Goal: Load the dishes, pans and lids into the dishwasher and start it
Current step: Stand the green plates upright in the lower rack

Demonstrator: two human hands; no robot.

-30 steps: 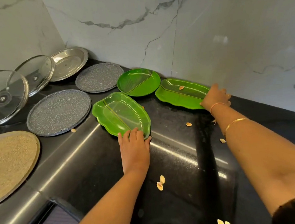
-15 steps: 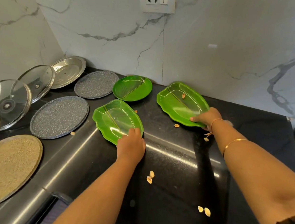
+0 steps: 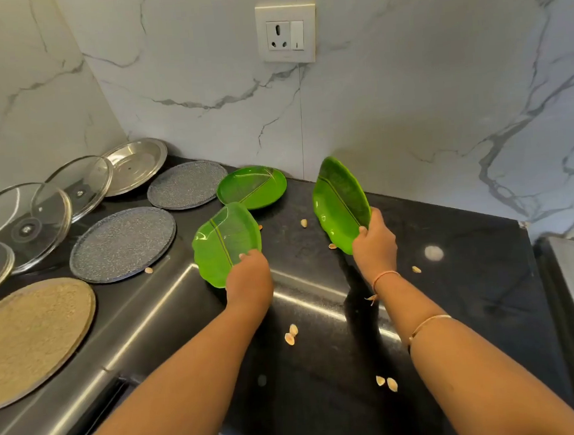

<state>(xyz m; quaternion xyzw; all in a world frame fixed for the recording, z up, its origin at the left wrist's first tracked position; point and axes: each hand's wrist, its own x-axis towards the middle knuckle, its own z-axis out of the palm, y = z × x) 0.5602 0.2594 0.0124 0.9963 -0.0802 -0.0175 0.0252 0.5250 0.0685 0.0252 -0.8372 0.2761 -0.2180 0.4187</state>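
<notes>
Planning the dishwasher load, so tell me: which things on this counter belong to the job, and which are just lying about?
To load: leaf-shaped green plate in the left hand; second leaf-shaped green plate in the right hand; round green plate; near grey speckled pan; far grey speckled pan; tan pan; steel lid; three glass lids.
Lying about: nut shells; wall socket.

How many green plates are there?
3: the left leaf plate in the left hand, the right leaf plate tilted in the right hand, the round plate on the counter by the wall. None seems hidden.
</notes>
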